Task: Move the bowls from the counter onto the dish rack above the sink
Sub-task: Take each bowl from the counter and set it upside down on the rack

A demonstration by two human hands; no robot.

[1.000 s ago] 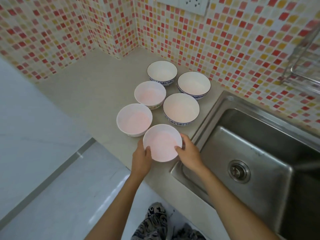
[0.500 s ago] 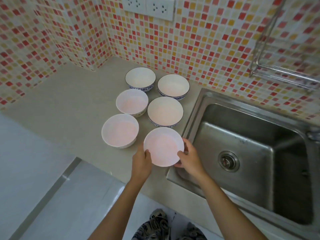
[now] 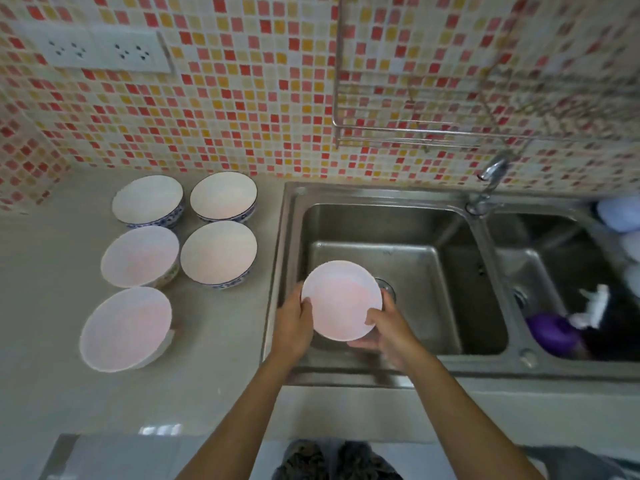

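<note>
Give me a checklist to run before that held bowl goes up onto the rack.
1. Both hands on bowl: left hand and right hand grip opposite sides: ok.
2. Bowl empty: ok.
3. Rack visible above sink: ok.
4. Rack shelf free of dishes: none seen, blurred: cannot tell.
5. Faucet clear of the lift path: off to the right: ok.
6. Five bowls left on counter, apart from the hands: ok.

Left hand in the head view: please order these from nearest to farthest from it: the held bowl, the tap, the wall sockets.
1. The held bowl: touching the left hand, over the left sink basin.
2. The tap: behind the sink, toward the right.
3. The wall sockets: high on the tiled wall, at upper left.
</note>
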